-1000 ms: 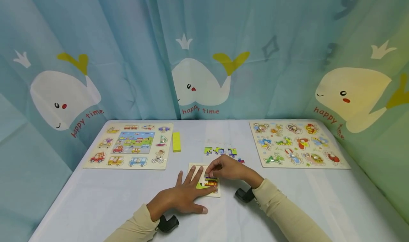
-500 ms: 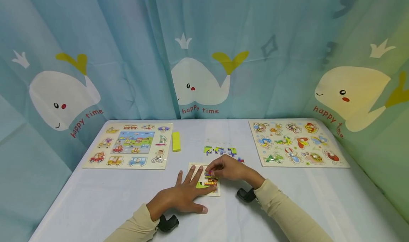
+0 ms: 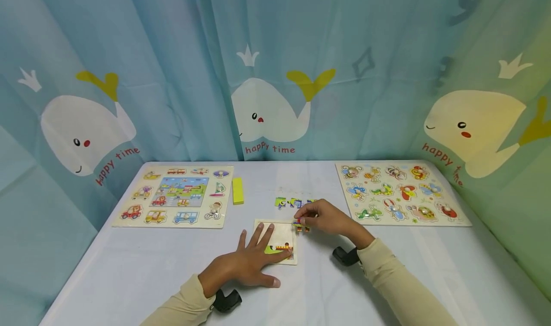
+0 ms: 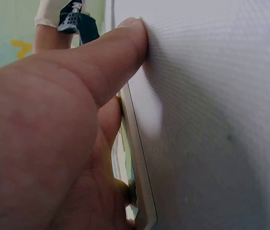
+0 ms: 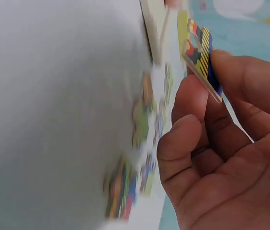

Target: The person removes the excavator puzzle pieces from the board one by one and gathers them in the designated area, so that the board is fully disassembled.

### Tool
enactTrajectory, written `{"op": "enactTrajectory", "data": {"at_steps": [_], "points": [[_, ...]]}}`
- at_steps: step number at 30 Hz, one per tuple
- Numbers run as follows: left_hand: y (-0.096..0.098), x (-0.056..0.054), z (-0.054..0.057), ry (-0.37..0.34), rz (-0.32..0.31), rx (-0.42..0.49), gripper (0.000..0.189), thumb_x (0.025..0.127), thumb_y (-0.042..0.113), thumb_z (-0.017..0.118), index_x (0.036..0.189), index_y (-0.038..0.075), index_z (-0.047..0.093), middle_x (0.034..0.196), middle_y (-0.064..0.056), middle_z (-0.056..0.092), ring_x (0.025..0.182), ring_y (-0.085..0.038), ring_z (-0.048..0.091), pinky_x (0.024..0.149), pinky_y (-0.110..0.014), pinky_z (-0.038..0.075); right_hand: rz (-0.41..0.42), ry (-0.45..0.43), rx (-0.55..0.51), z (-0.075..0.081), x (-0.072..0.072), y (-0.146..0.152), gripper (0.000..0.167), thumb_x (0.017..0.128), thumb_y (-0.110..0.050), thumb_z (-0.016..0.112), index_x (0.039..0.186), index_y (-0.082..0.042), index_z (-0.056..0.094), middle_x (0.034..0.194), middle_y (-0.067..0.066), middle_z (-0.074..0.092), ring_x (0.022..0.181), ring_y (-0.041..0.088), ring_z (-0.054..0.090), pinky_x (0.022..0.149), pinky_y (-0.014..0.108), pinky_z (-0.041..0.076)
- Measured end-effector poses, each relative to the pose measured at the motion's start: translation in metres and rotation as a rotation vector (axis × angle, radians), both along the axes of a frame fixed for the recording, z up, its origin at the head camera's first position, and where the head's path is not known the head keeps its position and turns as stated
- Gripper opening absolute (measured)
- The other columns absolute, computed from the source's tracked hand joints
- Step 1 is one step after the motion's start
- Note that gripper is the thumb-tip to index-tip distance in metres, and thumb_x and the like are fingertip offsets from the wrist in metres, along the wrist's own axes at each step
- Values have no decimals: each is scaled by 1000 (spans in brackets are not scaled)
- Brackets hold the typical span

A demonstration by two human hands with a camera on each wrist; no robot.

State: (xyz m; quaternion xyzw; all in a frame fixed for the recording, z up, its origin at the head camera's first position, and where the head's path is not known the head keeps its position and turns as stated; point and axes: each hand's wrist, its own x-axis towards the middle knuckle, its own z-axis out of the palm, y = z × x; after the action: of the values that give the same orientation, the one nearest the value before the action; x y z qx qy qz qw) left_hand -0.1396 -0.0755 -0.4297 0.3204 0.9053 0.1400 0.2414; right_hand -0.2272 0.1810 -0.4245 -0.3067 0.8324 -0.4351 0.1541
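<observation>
One puzzle piece (image 5: 205, 57), pinched in the grip of right hand (image 3: 325, 217), could drop if the hold slackens; one board (image 3: 281, 232), under spread left hand (image 3: 249, 264), may skid if nudged.

The worktop (image 3: 129, 264) has a pale, almost white surface with a fine woven texture. On its left lies a board of vehicle pictures (image 3: 170, 216), and just beside that board's right edge a yellow block (image 3: 238, 191). A board of insect pictures (image 3: 458, 222) lies flat on the right side. Between the two boards are some loose puzzle pieces (image 3: 280, 201). Nearer the person, around the middle, a small wooden tray (image 3: 279, 235) lies flat on the worktop.
</observation>
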Motion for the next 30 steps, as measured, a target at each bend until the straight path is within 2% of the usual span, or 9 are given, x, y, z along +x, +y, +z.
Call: {"op": "enactTrajectory", "data": {"at_steps": [6,9,13,16,22,30], "points": [[0,0,-2,-6,3,-2,68,90,58,58,151,45,30,161,-14,-10,144,-37,-17,105,-68,-4,-41,-20,29,5,-4,17,18,94,1,59,106,0,72,97,8,70,57,11,46,52,25,40],[-1,0,-2,-4,5,0,68,90,57,59,151,44,30,161,-14,-10,144,-37,-17,105,-68,-4,-43,-10,27,7,-6,22,19,95,-1,59,108,2,71,100,11,70,63,12,51,54,26,43],[0,0,-2,-3,3,1,68,91,57,59,151,44,30,161,-14,-10,144,-36,-18,105,-68,-5,-64,18,25,10,-7,30,21,95,-3,60,112,7,68,97,11,69,75,13,55,60,27,45],[0,1,-2,9,4,7,68,90,57,59,151,45,31,161,-14,-9,144,-36,-17,105,-68,-4,-94,19,41,11,-9,38,20,94,-3,61,109,7,68,94,9,69,76,15,56,62,28,46],[-1,1,-3,22,6,11,68,90,57,60,150,44,32,162,-14,-8,145,-35,-16,106,-68,-3,-117,19,92,13,-11,53,15,93,0,60,103,3,71,98,7,71,84,18,59,69,29,47],[-1,2,0,10,12,24,68,90,55,61,150,43,32,162,-14,-7,145,-35,-15,106,-67,-3,-120,11,134,16,-12,67,15,93,2,58,101,4,71,90,9,69,71,14,52,61,27,43]]}}
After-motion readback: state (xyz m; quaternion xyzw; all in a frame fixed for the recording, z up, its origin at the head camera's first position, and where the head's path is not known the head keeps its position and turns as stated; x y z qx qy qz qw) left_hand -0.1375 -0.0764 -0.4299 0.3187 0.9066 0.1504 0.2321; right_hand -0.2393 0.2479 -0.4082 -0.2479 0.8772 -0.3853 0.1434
